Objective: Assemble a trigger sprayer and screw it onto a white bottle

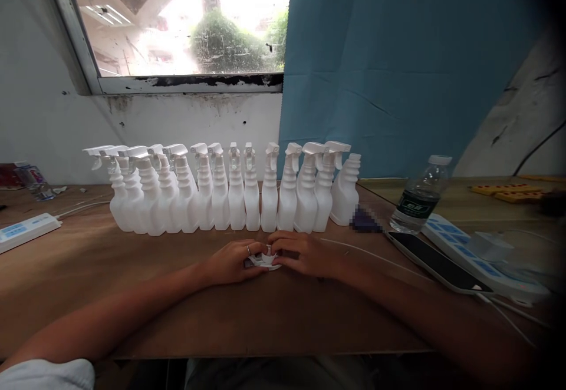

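The left hand (pixel 232 262) and right hand (pixel 300 253) together grip a small white plastic trigger sprayer head (pixel 265 260). Their fingers hide most of it. The capless white plastic bottle (pixel 345 192) stands beyond.

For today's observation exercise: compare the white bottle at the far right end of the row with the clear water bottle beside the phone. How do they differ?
The end bottle is opaque white with a ribbed neck; the water bottle is clear with a dark label. The end bottle has no trigger head or cap showing; the water bottle wears a white cap. The end bottle stands in the row; the water bottle stands apart. Both are upright on the table.
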Demonstrator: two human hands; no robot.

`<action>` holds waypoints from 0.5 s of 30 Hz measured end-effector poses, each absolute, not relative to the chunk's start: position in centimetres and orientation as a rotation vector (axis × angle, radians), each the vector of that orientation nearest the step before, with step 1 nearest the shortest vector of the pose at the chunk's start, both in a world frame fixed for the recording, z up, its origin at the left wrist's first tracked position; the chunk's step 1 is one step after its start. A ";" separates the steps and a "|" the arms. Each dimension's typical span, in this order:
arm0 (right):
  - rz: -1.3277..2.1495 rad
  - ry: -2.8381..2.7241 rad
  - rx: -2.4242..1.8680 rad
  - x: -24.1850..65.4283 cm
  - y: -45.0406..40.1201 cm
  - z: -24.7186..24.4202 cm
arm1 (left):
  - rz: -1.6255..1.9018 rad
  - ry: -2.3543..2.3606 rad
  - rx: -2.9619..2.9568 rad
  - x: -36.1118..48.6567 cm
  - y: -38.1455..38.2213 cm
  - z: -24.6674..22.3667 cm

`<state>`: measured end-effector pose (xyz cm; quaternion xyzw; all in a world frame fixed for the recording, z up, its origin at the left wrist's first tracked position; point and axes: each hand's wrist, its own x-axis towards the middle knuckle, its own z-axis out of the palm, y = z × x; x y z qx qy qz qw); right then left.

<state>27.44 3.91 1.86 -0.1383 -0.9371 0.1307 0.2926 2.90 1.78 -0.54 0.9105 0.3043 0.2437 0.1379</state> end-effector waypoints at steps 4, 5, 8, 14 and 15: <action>0.357 -2.507 -0.327 27.5 3.7 1.7 | 0.718 0.832 2.683 2.8 1.8 -0.7; 0.341 -2.509 -0.315 27.5 3.6 1.6 | 0.720 0.822 2.708 2.8 1.7 -0.7; 0.304 -2.528 -0.298 27.5 3.5 1.9 | 0.736 0.790 2.750 2.9 1.5 -0.5; 0.538 -2.642 -0.704 29.4 4.5 5.6 | 0.658 1.009 2.579 3.3 1.3 -0.1; 0.541 -2.663 -0.888 30.3 4.9 6.3 | 0.651 1.043 2.547 3.3 1.3 -0.1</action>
